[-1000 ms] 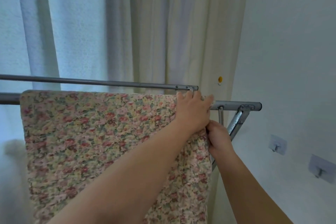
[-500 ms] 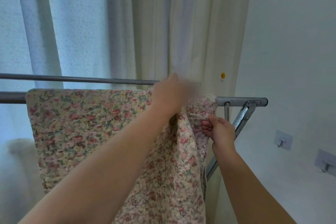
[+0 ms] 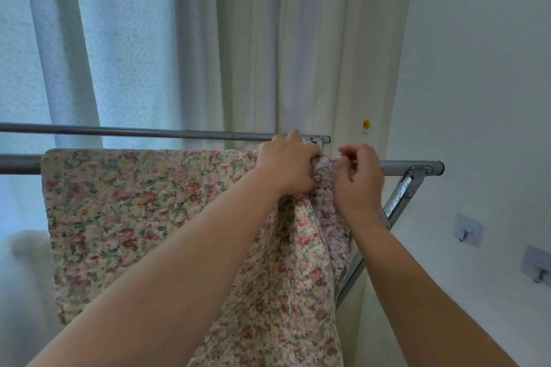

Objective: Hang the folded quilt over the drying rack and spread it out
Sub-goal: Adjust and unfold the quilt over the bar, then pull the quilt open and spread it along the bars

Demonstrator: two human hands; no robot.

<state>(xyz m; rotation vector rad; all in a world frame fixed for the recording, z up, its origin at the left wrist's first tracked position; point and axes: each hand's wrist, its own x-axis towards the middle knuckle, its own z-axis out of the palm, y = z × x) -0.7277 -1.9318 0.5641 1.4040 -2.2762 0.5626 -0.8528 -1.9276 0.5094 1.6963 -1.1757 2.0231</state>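
The quilt (image 3: 134, 217), draped over the rack (image 3: 411, 164), is gripped at its one-o'clock corner by the left hand (image 3: 286, 164) and pinched by the right hand (image 3: 359, 185).

We see a quilt (image 3: 134, 217) printed all over with small pink and red flowers and green leaves on cream. The drying rack (image 3: 411, 164) is plain grey metal. Behind it we find a cream curtain (image 3: 283, 53), a pale bluish sheer (image 3: 125, 53) and a white wall (image 3: 483, 68).
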